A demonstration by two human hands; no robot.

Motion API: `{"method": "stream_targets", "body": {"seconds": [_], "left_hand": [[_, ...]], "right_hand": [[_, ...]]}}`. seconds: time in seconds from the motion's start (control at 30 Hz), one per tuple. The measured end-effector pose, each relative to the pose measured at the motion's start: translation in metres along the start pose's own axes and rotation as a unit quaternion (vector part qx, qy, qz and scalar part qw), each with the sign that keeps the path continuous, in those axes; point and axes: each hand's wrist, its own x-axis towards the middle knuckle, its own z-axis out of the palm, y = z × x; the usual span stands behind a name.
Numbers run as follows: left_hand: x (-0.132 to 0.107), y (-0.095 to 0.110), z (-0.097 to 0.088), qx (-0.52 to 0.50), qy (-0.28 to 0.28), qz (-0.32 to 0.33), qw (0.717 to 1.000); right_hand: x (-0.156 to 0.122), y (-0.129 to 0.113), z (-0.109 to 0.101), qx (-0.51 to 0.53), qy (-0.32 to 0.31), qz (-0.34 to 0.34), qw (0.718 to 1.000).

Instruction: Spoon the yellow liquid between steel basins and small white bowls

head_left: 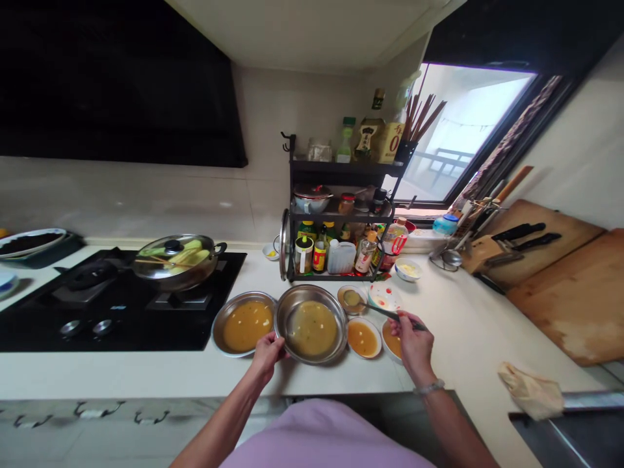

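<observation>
My left hand (pixel 268 353) grips the near left rim of a steel bowl (pixel 287 300) that holds pale yellow-brown liquid. To its left, partly behind my hand, stands a second steel bowl (pixel 220 335) of orange liquid with pale bits. My right hand (pixel 412 341) is closed around the dark handle of a ladle (pixel 351 298). The ladle's head is over a small bowl (pixel 341 310) right of the steel one. Small bowls of orange liquid (pixel 363 338) (pixel 391 338) sit nearby, the right one partly hidden by my hand. A red-dotted bowl (pixel 385 299) stands behind them.
A lidded pan (pixel 178 260) rests on the black gas stove (pixel 121 325) at left. Behind the bowls stands a black rack (pixel 341 276) full of bottles. A small white bowl (pixel 407 270), a knife block (pixel 480 250), cutting boards (pixel 560 292) and a cloth (pixel 531 390) are on the right.
</observation>
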Motion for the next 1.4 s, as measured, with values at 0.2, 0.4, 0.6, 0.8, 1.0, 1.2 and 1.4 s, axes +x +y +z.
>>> {"method": "stream_targets", "body": {"seconds": [0.2, 0.4, 0.6, 0.8, 1.0, 1.2, 1.4], "left_hand": [[-0.001, 0.0, 0.001, 0.0, 0.006, -0.007, 1.0], [-0.001, -0.001, 0.001, 0.003, 0.014, -0.008, 1.0], [-0.001, -0.001, 0.001, 0.006, 0.007, 0.0, 1.0], [0.0, -0.001, 0.0, 0.004, 0.013, 0.002, 1.0], [0.0, -0.001, -0.001, -0.001, 0.013, -0.006, 1.0], [-0.003, 0.0, -0.001, 0.001, 0.011, -0.012, 1.0], [-0.004, 0.001, -0.002, 0.0, 0.017, -0.02, 1.0]], "right_hand": [[0.005, 0.015, -0.014, -0.153, -0.087, -0.134, 0.975], [-0.006, 0.007, -0.016, -0.198, -0.19, -0.289, 0.917], [-0.024, 0.022, 0.0, -0.15, -0.235, -0.186, 0.942], [-0.042, 0.05, 0.016, -0.131, -0.277, -0.074, 0.949], [-0.04, 0.045, 0.023, -0.02, -0.148, 0.086, 0.985], [-0.031, 0.026, 0.022, 0.038, -0.117, 0.123, 0.985], [-0.016, 0.004, 0.016, 0.077, -0.078, 0.119, 0.987]]}}
